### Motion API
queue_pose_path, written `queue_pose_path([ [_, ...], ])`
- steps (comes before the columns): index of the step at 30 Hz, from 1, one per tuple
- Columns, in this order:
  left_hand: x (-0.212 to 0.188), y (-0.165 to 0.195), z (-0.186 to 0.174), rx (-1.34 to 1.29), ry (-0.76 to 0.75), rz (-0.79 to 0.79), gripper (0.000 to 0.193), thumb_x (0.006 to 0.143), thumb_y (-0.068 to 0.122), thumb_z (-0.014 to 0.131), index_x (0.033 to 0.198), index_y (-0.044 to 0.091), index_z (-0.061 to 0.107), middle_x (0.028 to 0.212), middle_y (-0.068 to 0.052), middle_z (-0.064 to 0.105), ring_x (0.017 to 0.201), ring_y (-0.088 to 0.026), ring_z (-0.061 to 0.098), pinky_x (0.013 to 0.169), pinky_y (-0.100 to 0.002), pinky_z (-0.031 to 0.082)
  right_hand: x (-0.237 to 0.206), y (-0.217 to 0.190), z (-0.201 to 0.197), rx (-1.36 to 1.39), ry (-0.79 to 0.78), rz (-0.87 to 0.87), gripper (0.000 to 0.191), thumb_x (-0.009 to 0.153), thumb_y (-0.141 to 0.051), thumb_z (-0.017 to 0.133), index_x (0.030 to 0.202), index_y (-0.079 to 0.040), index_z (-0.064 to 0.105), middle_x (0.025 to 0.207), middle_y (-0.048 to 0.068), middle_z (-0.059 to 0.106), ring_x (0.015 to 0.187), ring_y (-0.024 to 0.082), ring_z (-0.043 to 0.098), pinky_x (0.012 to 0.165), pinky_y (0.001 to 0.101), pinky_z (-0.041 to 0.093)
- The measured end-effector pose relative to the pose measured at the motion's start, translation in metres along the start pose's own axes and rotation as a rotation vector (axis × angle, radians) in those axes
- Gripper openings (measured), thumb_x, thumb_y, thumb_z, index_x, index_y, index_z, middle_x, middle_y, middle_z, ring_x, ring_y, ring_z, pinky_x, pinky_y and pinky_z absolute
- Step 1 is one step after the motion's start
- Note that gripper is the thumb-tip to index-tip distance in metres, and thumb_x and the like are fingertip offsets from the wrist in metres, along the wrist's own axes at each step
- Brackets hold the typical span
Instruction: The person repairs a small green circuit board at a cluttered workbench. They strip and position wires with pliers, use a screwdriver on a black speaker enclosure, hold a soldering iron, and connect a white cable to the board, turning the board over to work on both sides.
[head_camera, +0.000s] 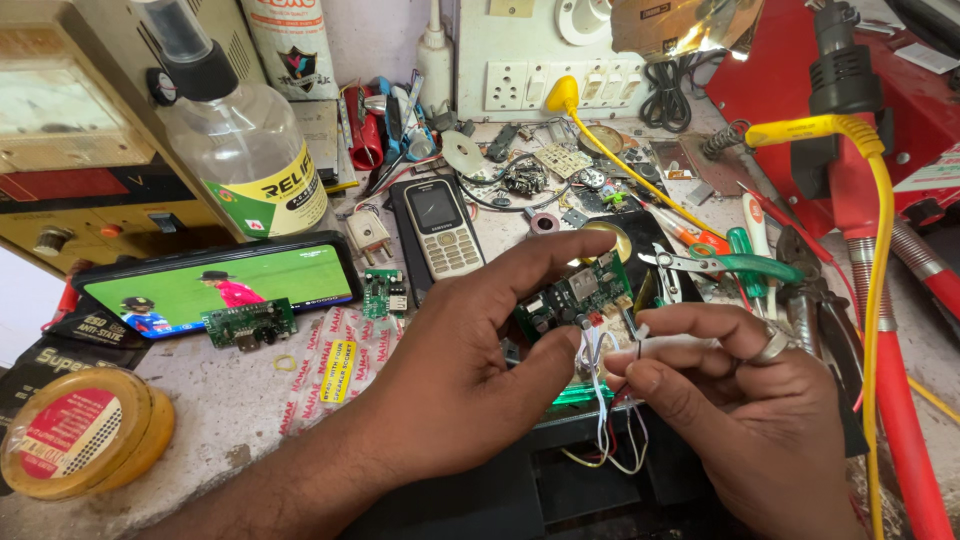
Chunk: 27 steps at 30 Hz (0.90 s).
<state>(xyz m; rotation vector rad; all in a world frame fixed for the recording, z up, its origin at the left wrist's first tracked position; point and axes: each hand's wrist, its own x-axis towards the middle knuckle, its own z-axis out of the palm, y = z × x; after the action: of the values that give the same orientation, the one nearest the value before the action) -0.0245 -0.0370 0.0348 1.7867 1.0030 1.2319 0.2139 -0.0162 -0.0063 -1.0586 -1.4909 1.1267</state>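
My left hand (470, 345) pinches a small green circuit board (575, 297) between thumb and forefinger, tilted up over a black box (590, 470). My right hand (745, 400), with a ring on one finger, grips a bundle of thin white wires (603, 390) that run from the board down into the box. A green light glows under the board.
A keypad phone (438, 230), a smartphone (215, 285) playing video, two small green boards (250, 322), a clear plastic bottle (240, 140), yellow tape rolls (85, 430), green-handled pliers (720, 265), a yellow cable (875, 280) and red equipment at right crowd the bench.
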Motion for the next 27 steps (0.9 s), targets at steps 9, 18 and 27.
queue_pose_path([
  [9, 0.0025, 0.0038, 0.0006, 0.007, -0.015, 0.009, 0.047, 0.094, 0.005, 0.061, 0.140, 0.014, 0.065, 0.115, -0.008, 0.078, 0.089, -0.013, 0.066, 0.079, -0.028, 0.056, 0.0010, -0.0021, 0.0030, 0.023, -0.017, -0.055, 0.032, 0.083, 0.005, 0.075, 0.115, 0.006, 0.071, 0.098, 0.016, 0.080, 0.093, 0.018, 0.077, 0.083, 0.0290, 0.061],
  [18, 0.0018, 0.0045, 0.0012, -0.054, 0.023, 0.143, 0.054, 0.091, 0.007, 0.061, 0.144, 0.010, 0.051, 0.127, -0.009, 0.071, 0.112, -0.013, 0.072, 0.086, -0.026, 0.059, 0.0001, 0.0030, 0.0017, 0.004, -0.001, -0.092, 0.025, 0.085, 0.007, 0.075, 0.110, 0.007, 0.075, 0.097, 0.014, 0.079, 0.091, 0.014, 0.074, 0.081, 0.0264, 0.059],
  [27, 0.0002, -0.0011, 0.0014, 0.116, 0.048, 0.306, 0.052, 0.093, 0.004, 0.064, 0.143, 0.006, 0.051, 0.124, -0.018, 0.073, 0.112, -0.029, 0.076, 0.095, -0.035, 0.059, 0.0028, 0.0024, 0.0035, 0.003, 0.019, -0.056, 0.021, 0.084, 0.007, 0.075, 0.106, 0.006, 0.075, 0.096, 0.012, 0.078, 0.089, 0.013, 0.073, 0.079, 0.0254, 0.059],
])
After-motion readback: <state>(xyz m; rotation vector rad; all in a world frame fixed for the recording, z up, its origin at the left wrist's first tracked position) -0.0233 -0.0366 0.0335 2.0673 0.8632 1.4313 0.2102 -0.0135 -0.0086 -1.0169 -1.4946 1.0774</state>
